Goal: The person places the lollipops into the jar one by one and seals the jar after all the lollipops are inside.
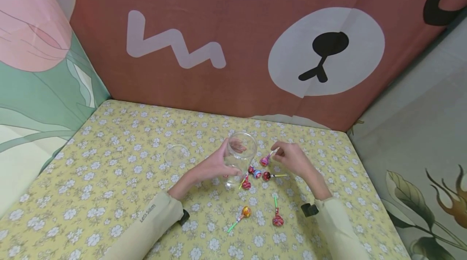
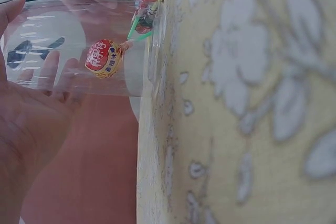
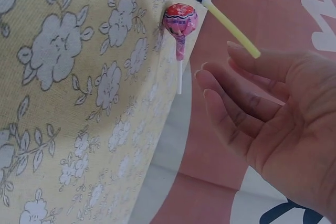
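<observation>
My left hand (image 1: 219,165) grips a clear plastic jar (image 1: 238,154) that stands on the flowered tablecloth (image 1: 109,171); its fingers (image 2: 26,129) wrap the jar's wall (image 2: 79,40). Just right of the jar lies a pink lollipop (image 1: 265,160) with a white stick. My right hand (image 1: 282,152) hovers at that stick's end with fingers (image 3: 220,77) straight and apart from the pink lollipop (image 3: 180,19). Several more lollipops (image 1: 257,173) lie in a cluster by the jar's base. An orange lollipop (image 2: 104,57) shows through the jar's wall.
A clear round lid (image 1: 176,155) lies left of the jar. Two lollipops, one orange (image 1: 245,212) and one red (image 1: 278,220), lie nearer to me. Printed fabric walls (image 1: 233,49) close in the table on three sides.
</observation>
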Available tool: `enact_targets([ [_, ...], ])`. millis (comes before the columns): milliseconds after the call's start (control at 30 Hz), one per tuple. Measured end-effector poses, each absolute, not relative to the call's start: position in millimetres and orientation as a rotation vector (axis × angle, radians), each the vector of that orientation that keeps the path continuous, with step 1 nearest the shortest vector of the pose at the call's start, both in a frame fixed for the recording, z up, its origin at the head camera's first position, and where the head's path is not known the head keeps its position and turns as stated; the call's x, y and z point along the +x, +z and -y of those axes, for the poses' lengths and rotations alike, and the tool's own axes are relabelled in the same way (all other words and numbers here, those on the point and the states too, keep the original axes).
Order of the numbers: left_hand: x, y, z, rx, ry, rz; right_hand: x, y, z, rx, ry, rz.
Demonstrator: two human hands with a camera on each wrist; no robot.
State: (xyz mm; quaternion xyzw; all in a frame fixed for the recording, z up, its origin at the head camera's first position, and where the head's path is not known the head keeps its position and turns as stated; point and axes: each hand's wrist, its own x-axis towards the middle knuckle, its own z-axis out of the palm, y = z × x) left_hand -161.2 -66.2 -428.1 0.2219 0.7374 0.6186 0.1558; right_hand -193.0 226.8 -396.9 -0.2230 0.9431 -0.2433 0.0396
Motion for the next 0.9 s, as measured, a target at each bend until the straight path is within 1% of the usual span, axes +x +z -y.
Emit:
enact_targets([
  [367, -161, -427, 66, 0.679, 1.767, -2.114, -196, -404, -227, -0.684, -0.741, -2.87],
  [633, -161, -427, 66, 0.663, 1.759, -2.119, -198, -409, -225, -0.632, -0.751, -2.831],
  [900, -161, -427, 66, 0.65, 1.76, -2.122, -198, -412, -221, -0.64, -0.74, -2.791],
])
